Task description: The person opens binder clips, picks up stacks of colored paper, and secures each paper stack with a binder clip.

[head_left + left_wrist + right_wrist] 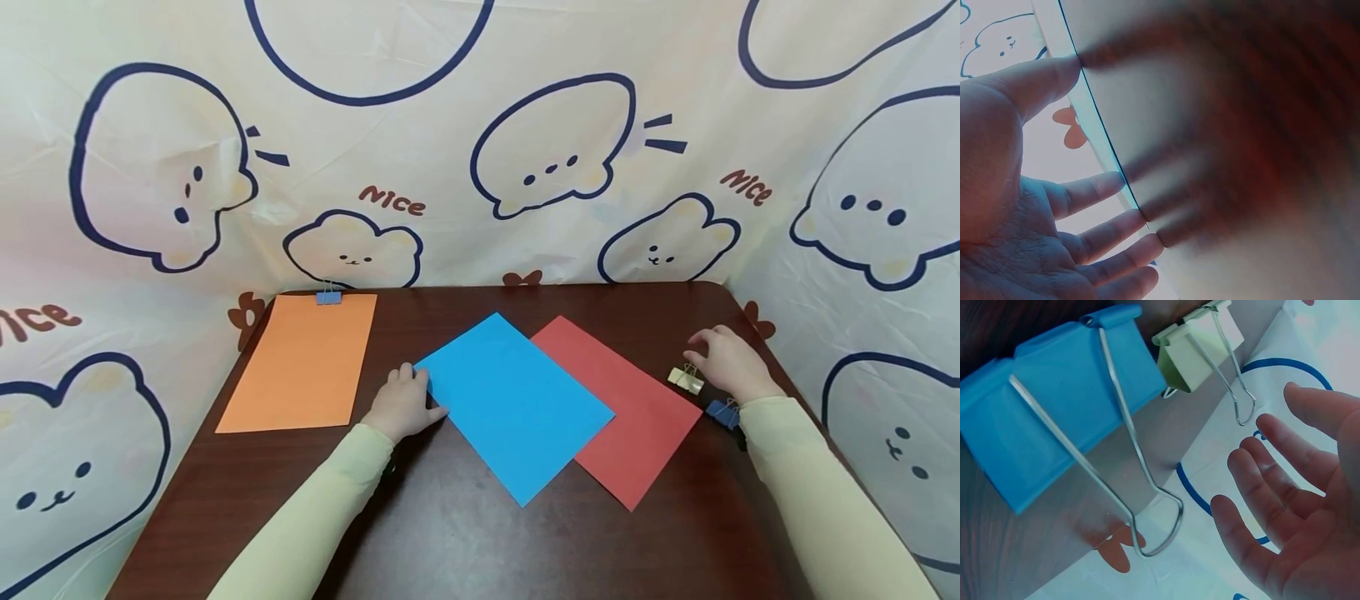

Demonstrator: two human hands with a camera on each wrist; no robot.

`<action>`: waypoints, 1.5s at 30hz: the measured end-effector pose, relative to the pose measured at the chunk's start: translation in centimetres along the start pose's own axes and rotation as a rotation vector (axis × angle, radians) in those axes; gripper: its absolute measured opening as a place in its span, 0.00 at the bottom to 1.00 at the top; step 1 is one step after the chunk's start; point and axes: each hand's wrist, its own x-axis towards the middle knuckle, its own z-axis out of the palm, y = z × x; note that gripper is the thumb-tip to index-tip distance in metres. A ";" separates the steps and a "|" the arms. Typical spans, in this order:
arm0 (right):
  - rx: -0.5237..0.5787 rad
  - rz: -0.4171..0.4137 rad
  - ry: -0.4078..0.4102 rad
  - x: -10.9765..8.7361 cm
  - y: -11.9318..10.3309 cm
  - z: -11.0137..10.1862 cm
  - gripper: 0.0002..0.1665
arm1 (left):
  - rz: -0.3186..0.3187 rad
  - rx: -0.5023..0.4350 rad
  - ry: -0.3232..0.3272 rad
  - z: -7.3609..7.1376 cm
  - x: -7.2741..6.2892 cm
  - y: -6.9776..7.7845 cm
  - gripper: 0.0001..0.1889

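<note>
A blue sheet of paper lies turned at an angle, overlapping part of a red sheet. My left hand rests at the blue sheet's left corner, fingers and thumb spread, tips touching down at the edge in the left wrist view. At the right, my right hand hovers beside a pale yellow binder clip. Its fingers are loosely bent and apart from the clip's wire handle in the right wrist view. A larger-looking blue binder clip stands nearer that wrist, partly hidden by the sleeve in the head view.
An orange sheet lies at the left, with a small blue binder clip on its top edge. The dark brown table meets a printed cloth at the back and sides. Something dark beside the right sleeve is unclear.
</note>
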 end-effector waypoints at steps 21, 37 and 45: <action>0.005 -0.010 -0.050 0.7 0.8 1.0 0.12 | -0.005 -0.002 -0.004 0.1 -0.1 0.2 0.39; 0.028 -0.001 -0.073 0.4 1.1 0.5 0.13 | -0.011 -0.002 -0.009 0.2 -0.2 0.1 0.40; 0.040 0.026 -0.119 0.4 1.9 0.5 0.11 | -0.013 0.007 -0.005 0.5 0.1 0.0 0.39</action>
